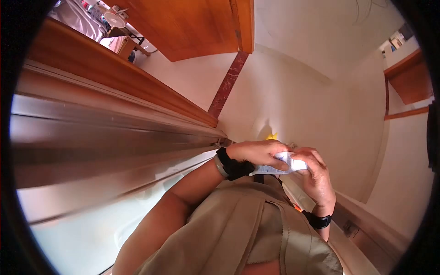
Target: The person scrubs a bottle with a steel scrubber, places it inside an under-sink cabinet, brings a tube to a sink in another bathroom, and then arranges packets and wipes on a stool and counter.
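Both hands meet around a white tube or bottle (270, 168) with small print, in front of my body. My left hand (263, 153) comes in from the left, its fingers wrapped over the white container's body. On the container's right end, near a bright white cap (299, 164), the fingers of my right hand (316, 172) are closed. Black bands circle both wrists. The lower part of the container is partly hidden by my left hand and wrist.
An orange-brown wooden door (192, 27) stands open at the top. A dark red threshold strip (229, 82) crosses the pale floor (293, 101). Metal-framed panels (105, 142) line the left side. A small yellow object (272, 136) lies beyond my hands. A white fan (114, 19) shows at upper left.
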Demonstrator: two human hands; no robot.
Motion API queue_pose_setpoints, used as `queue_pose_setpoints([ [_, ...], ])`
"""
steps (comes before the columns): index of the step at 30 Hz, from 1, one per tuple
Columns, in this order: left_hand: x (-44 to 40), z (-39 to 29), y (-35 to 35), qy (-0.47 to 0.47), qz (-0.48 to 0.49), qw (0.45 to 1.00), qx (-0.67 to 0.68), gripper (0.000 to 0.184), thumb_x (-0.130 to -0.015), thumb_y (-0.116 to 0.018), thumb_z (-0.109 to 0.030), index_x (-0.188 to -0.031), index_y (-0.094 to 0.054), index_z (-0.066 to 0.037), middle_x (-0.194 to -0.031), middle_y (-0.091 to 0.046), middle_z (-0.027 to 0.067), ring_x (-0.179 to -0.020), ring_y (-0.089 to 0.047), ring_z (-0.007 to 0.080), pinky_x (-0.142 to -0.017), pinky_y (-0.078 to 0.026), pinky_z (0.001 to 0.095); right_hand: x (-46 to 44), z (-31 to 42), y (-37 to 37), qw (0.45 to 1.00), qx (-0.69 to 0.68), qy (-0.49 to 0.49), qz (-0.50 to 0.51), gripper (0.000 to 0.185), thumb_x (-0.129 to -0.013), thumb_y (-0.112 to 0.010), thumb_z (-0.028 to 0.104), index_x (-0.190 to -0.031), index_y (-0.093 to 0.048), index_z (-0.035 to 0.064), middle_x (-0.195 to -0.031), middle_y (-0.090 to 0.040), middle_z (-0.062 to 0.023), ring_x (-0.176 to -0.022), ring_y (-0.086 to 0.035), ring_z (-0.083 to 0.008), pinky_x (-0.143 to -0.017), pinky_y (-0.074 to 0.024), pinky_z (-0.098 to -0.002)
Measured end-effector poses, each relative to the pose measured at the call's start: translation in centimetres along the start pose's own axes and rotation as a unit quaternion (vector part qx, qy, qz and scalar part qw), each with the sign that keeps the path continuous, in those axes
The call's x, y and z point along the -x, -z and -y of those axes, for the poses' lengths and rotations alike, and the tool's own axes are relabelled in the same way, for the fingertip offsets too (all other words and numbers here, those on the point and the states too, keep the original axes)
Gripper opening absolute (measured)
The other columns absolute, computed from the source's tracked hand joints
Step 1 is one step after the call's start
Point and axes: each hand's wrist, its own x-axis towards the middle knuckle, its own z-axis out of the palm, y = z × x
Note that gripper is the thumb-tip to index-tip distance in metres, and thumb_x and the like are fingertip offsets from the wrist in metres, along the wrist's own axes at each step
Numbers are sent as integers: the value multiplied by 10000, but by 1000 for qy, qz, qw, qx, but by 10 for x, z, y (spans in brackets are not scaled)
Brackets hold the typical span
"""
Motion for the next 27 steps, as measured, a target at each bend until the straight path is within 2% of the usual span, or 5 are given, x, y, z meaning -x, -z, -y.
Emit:
queue_pose_setpoints([
  [7,-4,-20,51,-60,-154,960,-224,291,-868,-679,-254,-1009,-576,-20,-880,-641,200,-826,-623,391,-688,-480,429,-75,-23,-4,987,125,-100,21,475,-913,-582,489,-900,-574,14,-572,-510,-129,-497,-532,-280,-509,-429,-390],
  [10,-8,-17,53,-93,-232,918,-308,279,-877,-670,-256,-1012,-580,-29,-852,-645,189,-806,-636,377,-694,-491,421,-83,-52,-18,976,176,-119,-58,511,-882,-614,516,-851,-553,10,-563,-505,-135,-511,-547,-298,-523,-442,-384],
  [15,-69,29,24,-111,-246,936,-226,252,-891,-668,-234,-1031,-614,-32,-863,-647,160,-763,-643,277,-692,-503,373,-30,-135,6,985,-158,7,-63,651,-887,-658,314,-1439,-403,82,-1194,-595,-137,-1013,-603,-209,-771,-535,-345],
  [19,-129,26,-11,-35,-257,936,-238,246,-881,-678,-175,-1057,-610,-17,-843,-634,155,-745,-618,206,-686,-489,339,-16,-180,52,983,-118,116,-81,396,-792,-695,6,-1175,-598,39,-1027,-631,-168,-931,-621,-326,-812,-501,-391],
  [27,-394,-76,-66,-10,-172,942,-289,282,-868,-679,-139,-1107,-605,-8,-893,-655,171,-741,-624,248,-677,-486,338,29,-275,297,985,-7,-149,-82,518,-890,-606,435,-1180,-561,8,-1012,-610,-218,-922,-611,-334,-735,-497,-420],
])
